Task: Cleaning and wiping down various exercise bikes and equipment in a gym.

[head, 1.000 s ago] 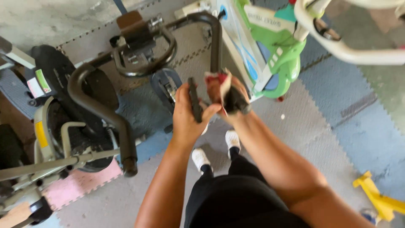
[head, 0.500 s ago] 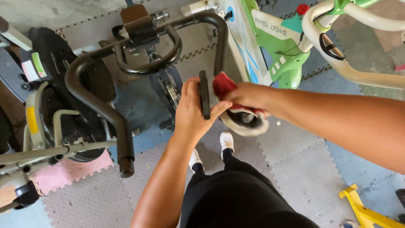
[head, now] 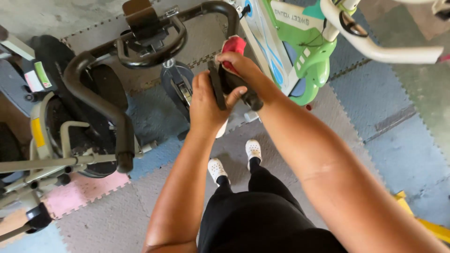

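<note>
My left hand (head: 205, 104) holds a thin flat black object (head: 217, 86) upright, edge toward me. My right hand (head: 241, 69) is closed over a red cloth (head: 233, 45) and pressed around the right grip (head: 249, 96) of a black exercise bike's handlebar (head: 93, 93). The two hands touch each other just in front of the bike's flywheel (head: 176, 84). The grip's black end sticks out below my right palm. Below are my black trousers and white shoes (head: 253, 149).
A green-and-white exercise bike (head: 300, 56) with a white handlebar (head: 379, 49) stands at the upper right. Another machine's frame (head: 42, 164) crowds the left. Grey, blue and pink foam mats (head: 389, 122) cover the floor. A yellow object (head: 422, 220) lies at the lower right.
My right hand with the red cloth has moved up and left onto the handlebar grip. My left hand stays beside it with the flat black object.
</note>
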